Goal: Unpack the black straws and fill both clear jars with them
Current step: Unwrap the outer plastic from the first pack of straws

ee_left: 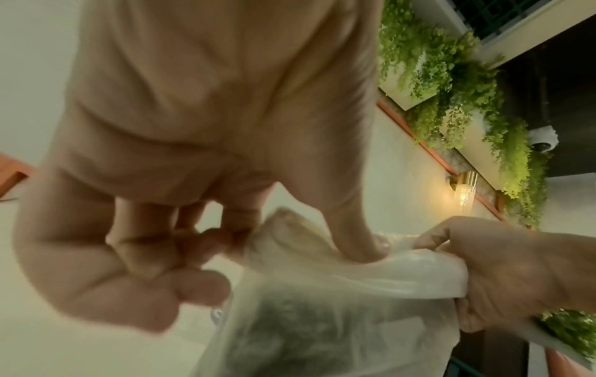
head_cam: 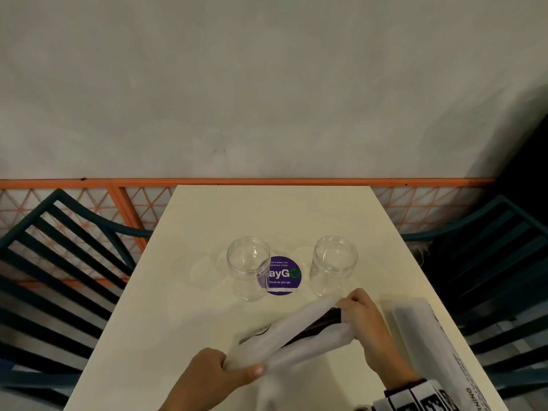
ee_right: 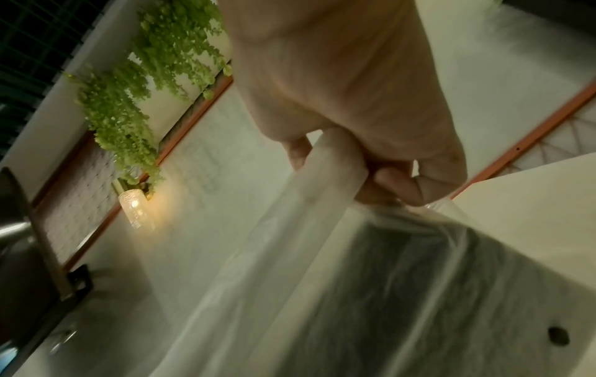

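Your left hand (head_cam: pixel 213 370) grips the near end of a frosted plastic bag (head_cam: pixel 296 336), thumb on top and fingers curled beneath, while your right hand (head_cam: pixel 363 314) pinches the bag's far, open end, fingers curled round its edge. The bag is held slanting above the surface (head_cam: pixel 184 321), and the black straws (head_cam: pixel 318 324) show as a dark bundle inside it, towards the right-hand end. Take the purple round sticker (head_cam: pixel 283 277) as your mark: the bag hangs just on your side of it, and the two clear jars stand upright to either side, the left jar (head_cam: pixel 248 268) overlapping the sticker's edge, the right jar (head_cam: pixel 333 265) a little apart from it; both are open-topped with no straws in them. A second plastic packet (head_cam: pixel 421 330) with printed lettering lies well to the right of the sticker, near your right wrist. Dark slatted chairs (head_cam: pixel 59 262) stand beyond both sides of the surface.
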